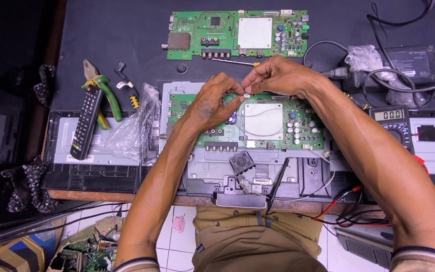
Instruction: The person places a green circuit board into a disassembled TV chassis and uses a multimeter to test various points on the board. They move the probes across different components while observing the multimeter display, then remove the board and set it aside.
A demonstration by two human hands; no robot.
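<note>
A green circuit board [298, 132] with a white square plate lies on a grey metal chassis [212, 166] in front of me. My left hand [212, 103] and my right hand [278, 75] meet above the board's top edge. Their fingertips pinch a small white piece [247, 94] between them; thin white wires loop from it over the plate. A second green circuit board [197, 35] lies farther back on the dark table [112, 35].
A black remote [85, 122], green-handled pliers [107, 93], a black-handled cutter [129, 90] and a clear plastic bag [132, 128] lie at the left. A multimeter [393, 123] with red and black leads sits right. A power adapter [409, 60] and cables lie far right. A screwdriver [235, 62] lies between the boards.
</note>
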